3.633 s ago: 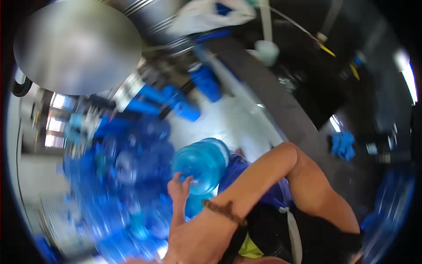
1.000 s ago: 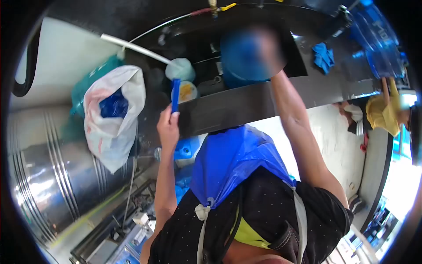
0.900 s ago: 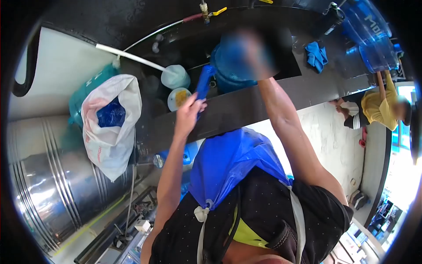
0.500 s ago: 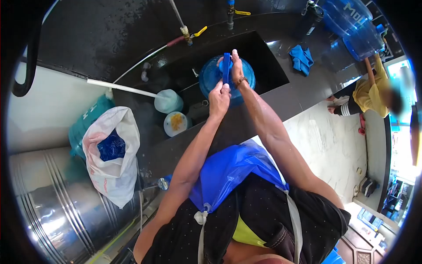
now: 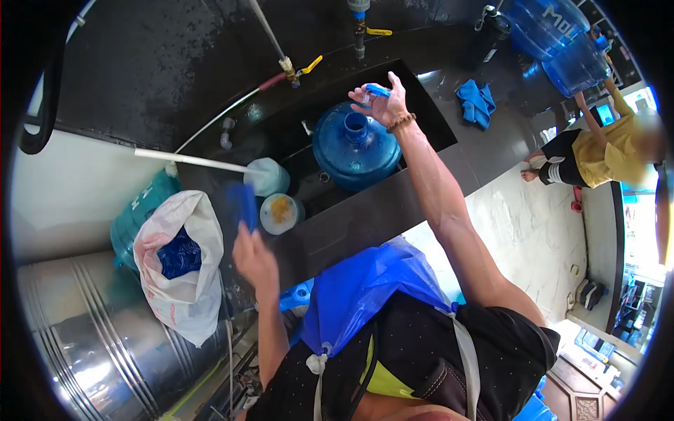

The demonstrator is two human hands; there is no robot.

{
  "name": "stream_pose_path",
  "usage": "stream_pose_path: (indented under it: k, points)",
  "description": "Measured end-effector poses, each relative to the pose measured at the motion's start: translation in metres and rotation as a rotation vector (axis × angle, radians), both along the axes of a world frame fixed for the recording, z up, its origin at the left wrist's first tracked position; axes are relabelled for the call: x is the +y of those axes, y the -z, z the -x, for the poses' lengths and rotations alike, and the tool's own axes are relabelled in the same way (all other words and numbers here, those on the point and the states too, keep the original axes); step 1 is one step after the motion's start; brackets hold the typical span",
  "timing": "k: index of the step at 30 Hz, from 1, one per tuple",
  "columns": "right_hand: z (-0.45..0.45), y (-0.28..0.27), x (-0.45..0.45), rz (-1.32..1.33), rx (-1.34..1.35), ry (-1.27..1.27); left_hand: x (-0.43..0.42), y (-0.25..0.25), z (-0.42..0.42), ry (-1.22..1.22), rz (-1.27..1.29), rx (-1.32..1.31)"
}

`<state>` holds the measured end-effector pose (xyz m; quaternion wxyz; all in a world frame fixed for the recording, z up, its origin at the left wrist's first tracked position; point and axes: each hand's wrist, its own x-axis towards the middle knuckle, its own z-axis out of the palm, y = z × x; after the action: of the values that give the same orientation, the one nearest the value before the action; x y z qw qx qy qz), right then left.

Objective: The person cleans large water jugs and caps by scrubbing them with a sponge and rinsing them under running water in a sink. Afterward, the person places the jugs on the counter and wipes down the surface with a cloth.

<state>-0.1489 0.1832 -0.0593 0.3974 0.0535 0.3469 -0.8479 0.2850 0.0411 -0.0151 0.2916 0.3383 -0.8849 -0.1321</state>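
A large blue water jug (image 5: pixel 357 156) stands upright in the dark sink, its round mouth uncovered. Above and right of that mouth is my right hand (image 5: pixel 385 105), palm up, with a small blue cap (image 5: pixel 378 90) held in the fingers. My left hand (image 5: pixel 254 261), smeared by motion, grips a flat blue tool (image 5: pixel 243 206) at the counter's front edge. Close to the tool are a pale tub (image 5: pixel 267 177) with a white stick in it and a white container (image 5: pixel 280 213) with something yellow inside.
A white sack (image 5: pixel 181 270) of blue items is at left, above a steel drum (image 5: pixel 98 330). Yellow-handled taps (image 5: pixel 309 65) rise behind the sink. A blue cloth (image 5: pixel 476 104) and black bottle (image 5: pixel 493 31) lie right. Another person (image 5: pixel 604 151) holds a clear blue jug (image 5: pixel 577 64).
My left hand has drawn the blue tool away from the jug to the left. My right hand has lifted off the jug with the cap, and the jug's mouth now shows.
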Motion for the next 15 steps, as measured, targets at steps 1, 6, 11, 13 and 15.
stream_pose_path:
  k: [1, 6, 11, 13, 15]
  points:
    - [0.01, -0.001, -0.001, -0.01, 0.016, 0.002, 0.003, 0.012, -0.031, -0.074, 0.064, -0.047]
    - [0.073, 0.003, -0.026, -0.065, 0.154, 0.133, 0.012, 0.083, -0.155, -0.107, 0.191, -0.373]
    - [0.114, -0.015, -0.057, -0.076, 0.175, 0.24, -0.001, 0.079, -0.156, -0.097, 0.165, -0.353]
    - [0.116, -0.032, -0.07, -0.139, 0.175, 0.249, 0.001, 0.069, -0.133, -0.187, 0.183, -0.269]
    - [0.14, -0.014, -0.08, -0.166, 0.145, 0.22, 0.005, 0.045, -0.105, -0.265, 0.118, -0.205]
